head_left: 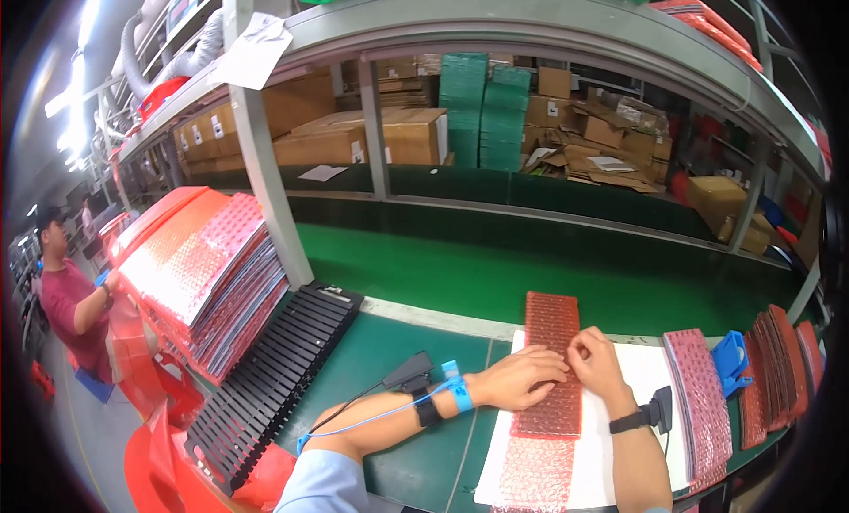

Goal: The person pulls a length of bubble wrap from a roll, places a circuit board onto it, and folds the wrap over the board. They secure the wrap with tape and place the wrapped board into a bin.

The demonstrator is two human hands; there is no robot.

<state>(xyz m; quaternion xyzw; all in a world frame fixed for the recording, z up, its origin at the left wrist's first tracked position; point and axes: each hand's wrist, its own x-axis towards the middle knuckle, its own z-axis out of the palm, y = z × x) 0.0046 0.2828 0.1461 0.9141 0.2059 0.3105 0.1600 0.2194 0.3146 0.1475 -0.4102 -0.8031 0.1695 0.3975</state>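
A red bubble-wrap pouch point(546, 416), long and narrow, lies upright in front of me with a paler, shiny part at its near end. It rests over a white sheet point(594, 478) on the green tabletop. My left hand point(523, 377) lies on the pouch from the left, fingers stretched out over it. At its right edge my right hand point(597, 363) is closed, the thumb and curled fingers pinching the edge. A blue strap with a cord and a black band circle my left wrist; another black band is on my right.
Left stands a black slotted rack point(274, 380) beside a tall stack of pink bubble-wrap packs point(212, 287). Right are a pink bubble-wrap pack point(699, 407), a blue plastic holder point(730, 363) and several red packs point(769, 371). A green conveyor point(424, 265) runs behind a metal frame; a person point(66, 301) stands far left.
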